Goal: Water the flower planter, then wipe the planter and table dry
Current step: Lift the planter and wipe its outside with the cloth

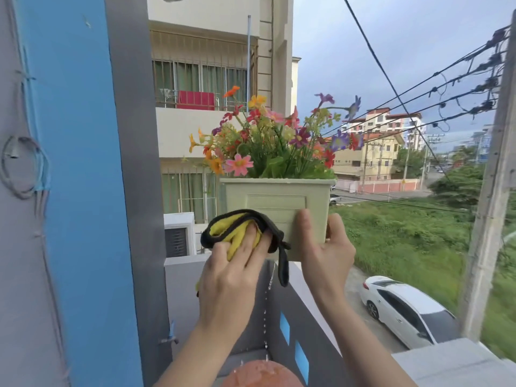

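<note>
The planter's near-left lower corner is hidden behind the cloth and left hand. Its underside and far sides are out of sight. The right hand's fingers wrap behind the planter's right side, unseen. A wet reddish round surface is cut off by the bottom edge.

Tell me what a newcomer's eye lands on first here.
The colourful flowers in the pale green planter at centre, held up above the balcony wall. The left hand presses a yellow-and-black cloth to its front; water drops fall beneath.
</note>
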